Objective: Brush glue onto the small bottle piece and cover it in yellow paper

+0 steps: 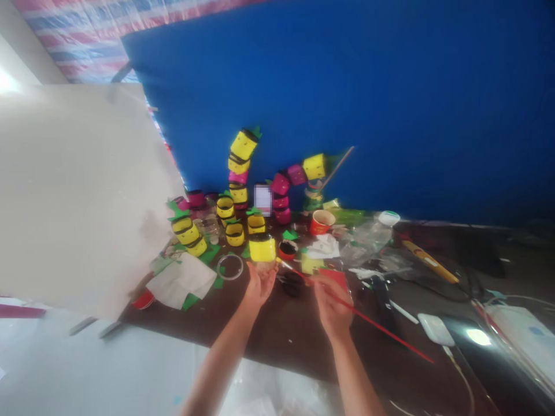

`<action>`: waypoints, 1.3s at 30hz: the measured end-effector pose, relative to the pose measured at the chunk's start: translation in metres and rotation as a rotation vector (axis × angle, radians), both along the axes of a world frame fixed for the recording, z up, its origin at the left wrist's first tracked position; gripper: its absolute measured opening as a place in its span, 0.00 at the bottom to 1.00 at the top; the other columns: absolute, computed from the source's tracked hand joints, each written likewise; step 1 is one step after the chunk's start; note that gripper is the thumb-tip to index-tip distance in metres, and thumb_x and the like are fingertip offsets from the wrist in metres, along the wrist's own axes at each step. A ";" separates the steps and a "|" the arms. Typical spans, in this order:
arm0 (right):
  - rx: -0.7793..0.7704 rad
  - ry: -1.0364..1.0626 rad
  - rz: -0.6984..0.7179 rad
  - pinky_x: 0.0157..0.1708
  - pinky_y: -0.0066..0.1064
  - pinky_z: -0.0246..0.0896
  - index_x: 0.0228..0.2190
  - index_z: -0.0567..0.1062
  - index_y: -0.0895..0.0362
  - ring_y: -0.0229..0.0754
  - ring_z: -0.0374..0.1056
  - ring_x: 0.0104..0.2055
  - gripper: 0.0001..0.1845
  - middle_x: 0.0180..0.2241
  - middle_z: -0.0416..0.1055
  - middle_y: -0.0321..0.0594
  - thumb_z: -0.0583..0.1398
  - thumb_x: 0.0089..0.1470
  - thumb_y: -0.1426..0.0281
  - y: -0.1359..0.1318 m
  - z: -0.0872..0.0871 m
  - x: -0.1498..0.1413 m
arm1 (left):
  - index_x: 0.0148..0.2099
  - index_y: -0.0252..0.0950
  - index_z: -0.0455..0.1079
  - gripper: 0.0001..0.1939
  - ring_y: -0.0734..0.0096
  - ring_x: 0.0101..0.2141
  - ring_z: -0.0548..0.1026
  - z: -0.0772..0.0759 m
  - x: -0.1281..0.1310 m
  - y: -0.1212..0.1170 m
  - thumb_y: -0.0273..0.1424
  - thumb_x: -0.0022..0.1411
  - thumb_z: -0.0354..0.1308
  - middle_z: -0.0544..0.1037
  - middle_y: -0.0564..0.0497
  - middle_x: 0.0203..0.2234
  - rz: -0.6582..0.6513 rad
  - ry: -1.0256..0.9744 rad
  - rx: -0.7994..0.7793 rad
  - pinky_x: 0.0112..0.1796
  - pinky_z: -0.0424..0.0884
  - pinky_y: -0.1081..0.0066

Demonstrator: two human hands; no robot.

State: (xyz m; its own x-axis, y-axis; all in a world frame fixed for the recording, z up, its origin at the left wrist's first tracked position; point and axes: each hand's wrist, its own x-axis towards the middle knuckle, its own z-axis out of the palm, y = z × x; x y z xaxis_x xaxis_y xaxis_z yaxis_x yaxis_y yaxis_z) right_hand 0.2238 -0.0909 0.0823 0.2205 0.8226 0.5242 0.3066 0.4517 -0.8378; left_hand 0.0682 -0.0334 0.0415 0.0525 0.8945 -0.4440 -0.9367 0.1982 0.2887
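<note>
My left hand [259, 284] is closed round the lower part of a small cup [262, 249], painted yellow with a black rim and bare, unpainted below. A long paintbrush [388, 331] with a red handle is pinched in my right hand [333, 306]. Its yellow-tipped bristles point left, at the cup's lower right side; whether they touch it I cannot tell. Just behind the brush sits a small red pot [287, 249] with dark contents. Several yellow cups with black bands, among them one low cup [235, 234], stand behind my left hand.
Curved stacks of yellow and magenta cups [243, 145] rise before a blue board [347, 86]. Left are a roll of tape [230, 267] and white paper [182, 280]. Right are a red paper tub [322, 221], clear plastic [368, 240], a yellow-handled tool [429, 261] and a white case [436, 329].
</note>
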 end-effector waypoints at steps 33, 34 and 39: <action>-0.045 0.043 0.037 0.33 0.35 0.71 0.31 0.76 0.54 0.44 0.73 0.33 0.09 0.30 0.76 0.42 0.57 0.57 0.64 0.001 0.002 -0.003 | 0.54 0.34 0.68 0.26 0.69 0.34 0.78 -0.005 0.000 0.000 0.47 0.65 0.44 0.78 0.43 0.36 0.014 0.010 0.021 0.37 0.74 0.71; -0.047 0.051 0.045 0.33 0.35 0.70 0.30 0.76 0.53 0.43 0.73 0.32 0.09 0.30 0.76 0.41 0.57 0.57 0.65 0.001 0.002 -0.004 | 0.55 0.35 0.68 0.26 0.69 0.34 0.78 -0.003 0.000 -0.001 0.46 0.66 0.44 0.78 0.44 0.37 0.017 0.003 0.006 0.37 0.74 0.71; -0.083 0.044 0.116 0.33 0.35 0.71 0.32 0.77 0.53 0.43 0.73 0.32 0.09 0.31 0.76 0.40 0.58 0.56 0.65 0.001 0.008 -0.017 | 0.51 0.35 0.70 0.23 0.71 0.33 0.78 -0.003 0.000 -0.002 0.44 0.67 0.43 0.78 0.47 0.33 0.032 -0.011 -0.016 0.38 0.74 0.72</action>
